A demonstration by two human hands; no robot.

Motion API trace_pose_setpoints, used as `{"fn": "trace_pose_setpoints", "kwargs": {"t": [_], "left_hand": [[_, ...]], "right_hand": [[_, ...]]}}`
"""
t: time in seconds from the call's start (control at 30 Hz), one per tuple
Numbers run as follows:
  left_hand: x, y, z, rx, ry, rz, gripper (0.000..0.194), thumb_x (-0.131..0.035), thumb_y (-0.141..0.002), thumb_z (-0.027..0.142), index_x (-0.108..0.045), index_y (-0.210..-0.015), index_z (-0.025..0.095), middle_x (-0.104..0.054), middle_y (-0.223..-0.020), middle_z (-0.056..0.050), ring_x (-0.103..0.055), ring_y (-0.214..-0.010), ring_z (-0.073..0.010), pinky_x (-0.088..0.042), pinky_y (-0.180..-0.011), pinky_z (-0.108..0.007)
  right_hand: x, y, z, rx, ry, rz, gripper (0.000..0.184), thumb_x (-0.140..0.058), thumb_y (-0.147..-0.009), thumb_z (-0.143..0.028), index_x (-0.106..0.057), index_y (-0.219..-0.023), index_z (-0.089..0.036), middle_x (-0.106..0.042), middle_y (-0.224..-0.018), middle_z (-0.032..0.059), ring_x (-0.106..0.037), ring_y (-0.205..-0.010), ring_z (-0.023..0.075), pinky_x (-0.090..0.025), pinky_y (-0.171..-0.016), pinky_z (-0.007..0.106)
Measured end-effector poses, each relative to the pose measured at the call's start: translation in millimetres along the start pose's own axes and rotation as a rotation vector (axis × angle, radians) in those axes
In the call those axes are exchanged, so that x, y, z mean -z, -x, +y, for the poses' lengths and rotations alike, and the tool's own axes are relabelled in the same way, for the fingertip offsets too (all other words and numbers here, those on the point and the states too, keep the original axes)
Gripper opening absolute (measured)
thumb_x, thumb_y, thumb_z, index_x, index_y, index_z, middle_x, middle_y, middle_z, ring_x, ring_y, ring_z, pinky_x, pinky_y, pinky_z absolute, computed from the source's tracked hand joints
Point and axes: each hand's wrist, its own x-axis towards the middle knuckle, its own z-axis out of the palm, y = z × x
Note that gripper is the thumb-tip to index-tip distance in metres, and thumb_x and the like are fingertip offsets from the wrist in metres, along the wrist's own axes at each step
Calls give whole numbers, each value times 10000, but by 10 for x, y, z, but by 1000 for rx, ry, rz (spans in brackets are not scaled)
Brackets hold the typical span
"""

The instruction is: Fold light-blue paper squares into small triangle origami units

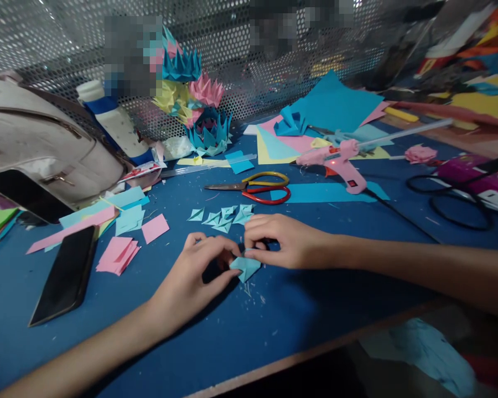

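A small light-blue folded paper piece (246,267) lies on the blue table between my two hands. My left hand (201,262) pinches its left side with thumb and fingers. From the right, my right hand (284,240) grips its upper edge, fingers bent and pressed together. Just beyond my hands sit several small light-blue folded paper pieces (223,219) in a loose group. Scissors (255,187) with one yellow and one red handle lie behind them. Stacked pink paper squares (118,255) and light-blue squares (130,220) rest to the left.
A pink glue gun (336,160) with its cord stands at the right over a blue strip (327,192). Two phones, one a black phone (66,276), are at left beside a pale bag (37,138). Folded paper flowers (209,127), a bottle (114,121) and paper sheets (336,105) stand behind.
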Motion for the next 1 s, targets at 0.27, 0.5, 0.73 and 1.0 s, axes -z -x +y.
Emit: {"fn": "trace_pose_setpoints", "kwargs": {"t": [0.27, 0.5, 0.73, 1.0], "left_hand": [[-122, 154, -13, -445, -556, 19, 265, -495, -1027, 266, -640, -1199, 125, -704, -1149, -60, -597, -1066, -215, -287, -1082, -417], [-155, 194, 9, -438, -573, -23, 360, -414, -1056, 293, -620, -1269, 87, -689, -1228, -65, -600, -1132, -226, -325, -1104, -409], [-120, 212, -9, -431, -560, -26, 352, -407, -1048, 270, -625, -1269, 105, -662, -1300, -68, -605, -1156, -224, -415, -1079, -425], [-125, 218, -30, -415, -545, -47, 364, -415, -1035, 254, -605, -1308, 106, -659, -1299, -83, -592, -1183, -242, -416, -1082, -432]], "right_hand": [[-45, 13, 57, 9, 175, -31, 258, -570, -935, -272, -506, -707, -168, -500, -707, -5, -434, -738, 146, -292, -683, 280], [13, 18, 112, 14, 176, -17, 338, -567, -952, -288, -480, -650, -166, -479, -649, -18, -413, -697, 135, -277, -670, 285], [32, 14, 121, 17, 158, -51, 326, -573, -923, -258, -461, -629, -171, -478, -615, -37, -396, -647, 120, -282, -682, 287], [-32, 29, 93, 47, 212, -58, 324, -492, -988, -296, -479, -689, -172, -481, -656, -18, -376, -670, 139, -260, -668, 300]]}}
